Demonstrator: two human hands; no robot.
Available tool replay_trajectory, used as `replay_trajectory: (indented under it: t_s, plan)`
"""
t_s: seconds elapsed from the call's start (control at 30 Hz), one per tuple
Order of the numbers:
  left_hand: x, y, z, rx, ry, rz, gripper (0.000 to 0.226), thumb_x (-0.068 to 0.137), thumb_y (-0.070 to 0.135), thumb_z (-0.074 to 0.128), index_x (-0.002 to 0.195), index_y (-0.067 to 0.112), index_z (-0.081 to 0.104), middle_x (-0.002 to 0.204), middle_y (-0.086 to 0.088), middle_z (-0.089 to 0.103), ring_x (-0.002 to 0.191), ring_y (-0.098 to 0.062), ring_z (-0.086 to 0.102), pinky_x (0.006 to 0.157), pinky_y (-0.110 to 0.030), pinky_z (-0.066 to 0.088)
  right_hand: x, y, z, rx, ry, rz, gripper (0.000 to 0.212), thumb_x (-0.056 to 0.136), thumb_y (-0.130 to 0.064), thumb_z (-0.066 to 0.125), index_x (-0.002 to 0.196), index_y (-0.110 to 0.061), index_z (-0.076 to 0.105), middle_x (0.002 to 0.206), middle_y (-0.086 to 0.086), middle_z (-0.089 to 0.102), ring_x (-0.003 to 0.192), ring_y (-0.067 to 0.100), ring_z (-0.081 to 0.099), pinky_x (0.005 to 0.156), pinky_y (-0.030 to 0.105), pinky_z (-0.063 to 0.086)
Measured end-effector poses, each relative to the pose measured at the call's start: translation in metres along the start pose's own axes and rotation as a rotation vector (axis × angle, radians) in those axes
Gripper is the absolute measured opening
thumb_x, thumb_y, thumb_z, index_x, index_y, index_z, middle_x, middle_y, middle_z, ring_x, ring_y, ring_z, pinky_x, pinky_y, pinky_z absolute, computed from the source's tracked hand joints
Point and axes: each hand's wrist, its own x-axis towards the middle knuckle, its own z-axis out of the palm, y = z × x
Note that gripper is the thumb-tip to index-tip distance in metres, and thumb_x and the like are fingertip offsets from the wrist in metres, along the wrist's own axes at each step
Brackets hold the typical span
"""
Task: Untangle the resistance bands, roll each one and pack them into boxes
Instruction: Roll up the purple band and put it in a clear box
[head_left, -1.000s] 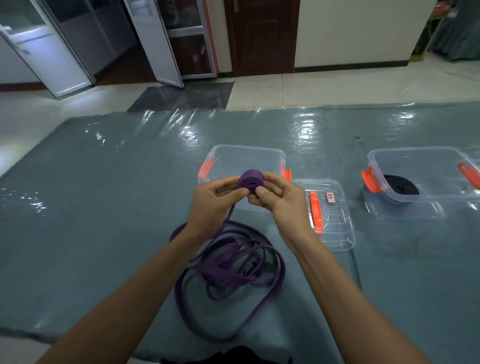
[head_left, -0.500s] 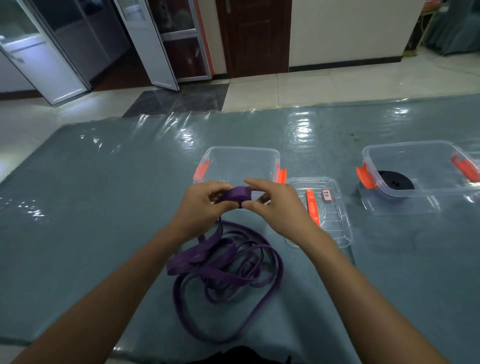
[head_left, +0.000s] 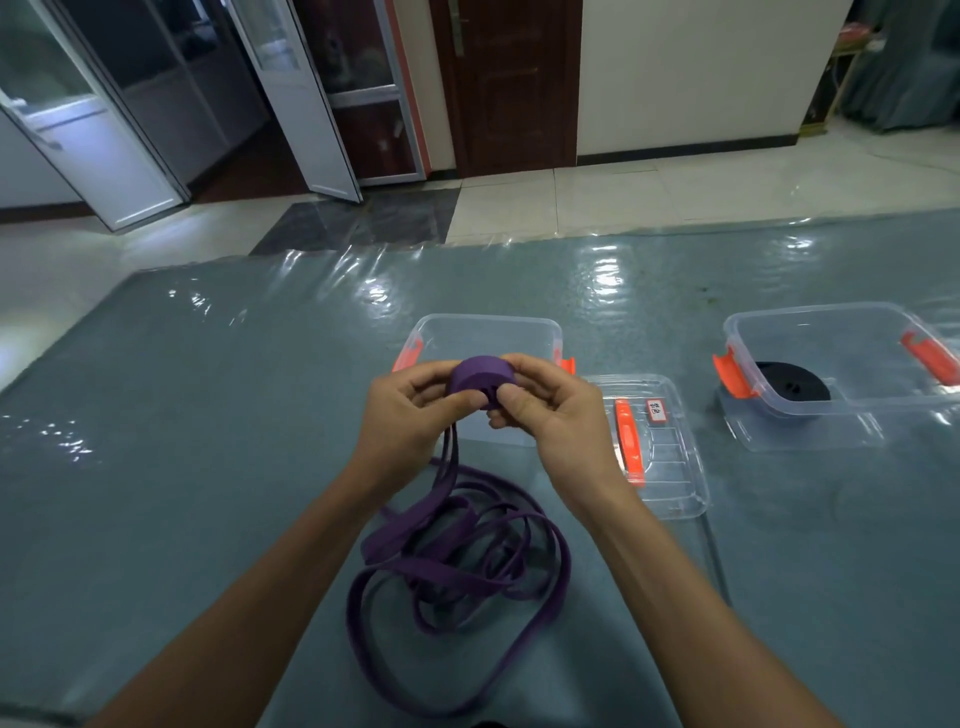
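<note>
The worktop (head_left: 208, 441) ran wide to your left. Your left hand (head_left: 408, 418) and right hand (head_left: 553, 415) each pinched the purple band roll (head_left: 480, 370), held near the clear box (head_left: 540, 332). Its loose loops (head_left: 457, 566) lay by the near edge.

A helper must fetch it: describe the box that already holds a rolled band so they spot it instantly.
On the grey-blue plastic-covered table, look to the far right edge. A clear box with orange latches stands there. Unlike the empty clear box at mid-table, it holds a rolled black band.
</note>
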Motion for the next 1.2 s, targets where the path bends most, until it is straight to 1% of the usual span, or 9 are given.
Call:
replay_trajectory:
  t_s: [0.17, 0.27, 0.33, 0.47, 0.7, 0.83, 1.0, 1.1, 1.2]
  plan:
    - [0.002, -0.009, -0.018, 0.504, -0.102, 0.186, 0.024, 0.080, 0.027, 0.078, 0.101, 0.015, 0.075, 0.090, -0.001, 0.073, 0.083, -0.021, 0.068, 0.078, -0.041, 0.055, 0.003, 0.002, -0.014, -0.748, -0.099, -0.224, 0.033, 0.085, -0.013, 0.075, 0.117, -0.022, 0.071, 0.101, -0.008, 0.070, 0.077, 0.009, 0.065, 0.079, 0.031, 0.056]
    - [0.003, -0.005, -0.020, 0.527, -0.147, 0.184, 0.026, 0.079, 0.034, 0.078, 0.099, 0.019, 0.075, 0.088, 0.000, 0.073, 0.081, -0.022, 0.068, 0.079, -0.045, 0.054, 0.005, -0.008, -0.016, -0.946, -0.196, -0.306, 0.030, 0.085, -0.015, 0.075, 0.113, -0.023, 0.071, 0.096, -0.009, 0.064, 0.076, 0.010, 0.060, 0.080, 0.029, 0.052]
    - [0.002, 0.002, -0.015, 0.348, -0.129, 0.108, 0.025, 0.079, 0.021, 0.082, 0.102, 0.016, 0.074, 0.093, -0.001, 0.075, 0.088, -0.020, 0.072, 0.086, -0.039, 0.057, 0.005, -0.012, -0.015, -0.861, -0.161, -0.262, 0.025, 0.085, -0.010, 0.074, 0.106, -0.022, 0.071, 0.092, -0.006, 0.067, 0.076, 0.014, 0.063, 0.078, 0.029, 0.053]
    - [0.003, 0.011, -0.004, -0.001, -0.024, 0.015, 0.032, 0.081, -0.007, 0.072, 0.101, 0.018, 0.071, 0.093, 0.006, 0.078, 0.091, -0.010, 0.073, 0.083, -0.021, 0.055, 0.004, -0.014, -0.011, -0.233, -0.045, -0.036, 0.028, 0.087, 0.007, 0.066, 0.112, -0.005, 0.069, 0.093, 0.012, 0.075, 0.077, 0.020, 0.072, 0.077, 0.029, 0.058]
    - [-0.005, 0.000, -0.001, -0.081, 0.035, -0.026, 0.031, 0.085, -0.005, 0.068, 0.103, 0.019, 0.072, 0.096, 0.004, 0.078, 0.093, -0.012, 0.073, 0.086, -0.021, 0.054, -0.008, 0.009, 0.004, 0.218, -0.001, 0.152, 0.028, 0.090, 0.010, 0.061, 0.114, -0.005, 0.067, 0.102, 0.014, 0.075, 0.091, 0.025, 0.073, 0.084, 0.036, 0.059]
    - [-0.009, -0.009, -0.011, 0.055, 0.005, -0.010, 0.031, 0.085, -0.005, 0.071, 0.102, 0.021, 0.073, 0.096, 0.005, 0.078, 0.092, -0.012, 0.072, 0.086, -0.023, 0.055, -0.012, 0.016, 0.003, 0.088, -0.018, 0.157, 0.030, 0.089, 0.004, 0.067, 0.116, -0.008, 0.067, 0.106, 0.009, 0.075, 0.091, 0.027, 0.074, 0.085, 0.039, 0.060]
    - [-0.006, -0.014, -0.026, 0.523, -0.174, 0.193, 0.022, 0.086, 0.015, 0.074, 0.108, 0.012, 0.073, 0.096, 0.000, 0.073, 0.089, -0.020, 0.069, 0.083, -0.042, 0.056, -0.005, 0.010, -0.005, -0.765, -0.134, -0.250, 0.038, 0.087, -0.023, 0.075, 0.124, -0.027, 0.069, 0.111, -0.013, 0.072, 0.073, 0.009, 0.068, 0.072, 0.018, 0.056]
    - [-0.002, -0.009, -0.025, 0.565, -0.186, 0.235, 0.024, 0.085, 0.019, 0.074, 0.107, 0.012, 0.073, 0.096, 0.001, 0.072, 0.090, -0.019, 0.068, 0.082, -0.041, 0.055, -0.001, -0.001, -0.005, -0.651, -0.192, -0.173, 0.028, 0.087, -0.012, 0.073, 0.108, -0.031, 0.073, 0.089, -0.010, 0.074, 0.065, 0.015, 0.067, 0.065, 0.028, 0.059]
    - [-0.002, -0.005, -0.018, 0.363, -0.069, 0.146, 0.027, 0.083, 0.009, 0.079, 0.109, 0.008, 0.073, 0.102, -0.003, 0.074, 0.094, -0.020, 0.072, 0.086, -0.031, 0.058, 0.001, -0.003, -0.003, -0.397, -0.101, -0.083, 0.031, 0.086, -0.003, 0.071, 0.100, -0.030, 0.070, 0.085, 0.001, 0.075, 0.060, 0.024, 0.070, 0.067, 0.037, 0.061]
